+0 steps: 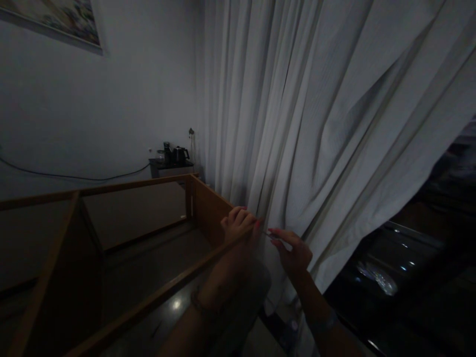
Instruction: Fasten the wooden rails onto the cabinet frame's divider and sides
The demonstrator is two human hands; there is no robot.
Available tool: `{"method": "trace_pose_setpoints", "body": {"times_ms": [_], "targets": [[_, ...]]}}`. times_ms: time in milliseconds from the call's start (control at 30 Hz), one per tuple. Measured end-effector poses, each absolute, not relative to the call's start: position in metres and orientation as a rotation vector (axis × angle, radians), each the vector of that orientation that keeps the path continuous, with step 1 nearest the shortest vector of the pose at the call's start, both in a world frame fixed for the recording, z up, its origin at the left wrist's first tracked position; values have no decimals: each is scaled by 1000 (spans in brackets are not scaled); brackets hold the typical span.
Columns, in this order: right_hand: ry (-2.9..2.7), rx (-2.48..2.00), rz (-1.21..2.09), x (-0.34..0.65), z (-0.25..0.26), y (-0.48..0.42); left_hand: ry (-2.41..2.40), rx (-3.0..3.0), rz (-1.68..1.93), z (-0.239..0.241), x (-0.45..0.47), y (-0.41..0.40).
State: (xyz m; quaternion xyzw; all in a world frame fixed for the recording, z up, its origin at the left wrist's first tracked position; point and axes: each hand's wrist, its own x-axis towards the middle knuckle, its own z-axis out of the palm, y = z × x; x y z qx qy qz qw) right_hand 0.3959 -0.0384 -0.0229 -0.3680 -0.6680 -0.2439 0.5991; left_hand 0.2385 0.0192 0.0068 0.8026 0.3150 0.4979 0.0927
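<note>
A brown wooden furniture frame (178, 280) with open rectangular bays spans the lower left. My left hand (239, 224) wraps over its near right corner, the fingers closed on the wood. Just right of that corner, my right hand (296, 252) pinches a thin metal tool (266, 233) between thumb and fingers. The tool points left at the outer side of the corner; whether its tip touches the wood is too dark to tell. A wooden side board (208, 204) runs back from my left hand.
White curtains (260, 109) hang close beyond and beside my hands. A black kettle (180, 154) stands on a small cabinet (169, 167) in the back corner. A dark cable (85, 177) runs along the wall. Shiny clear wrapping (377, 278) lies at the dark right side.
</note>
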Motion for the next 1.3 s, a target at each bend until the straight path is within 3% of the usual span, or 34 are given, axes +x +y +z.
{"method": "trace_pose_setpoints", "body": {"times_ms": [233, 433, 533, 1300], "targets": [[-1444, -1026, -494, 379, -19, -48, 935, 2375, 1493, 6, 239, 20], [-1155, -1174, 91, 343, -14, -61, 884, 2415, 1508, 12, 238, 16], [-1106, -1141, 209, 338, -12, -62, 910, 2402, 1470, 12, 238, 16], [-1222, -1180, 2, 353, -13, -64, 711, 2631, 1428, -2, 222, 38]]}}
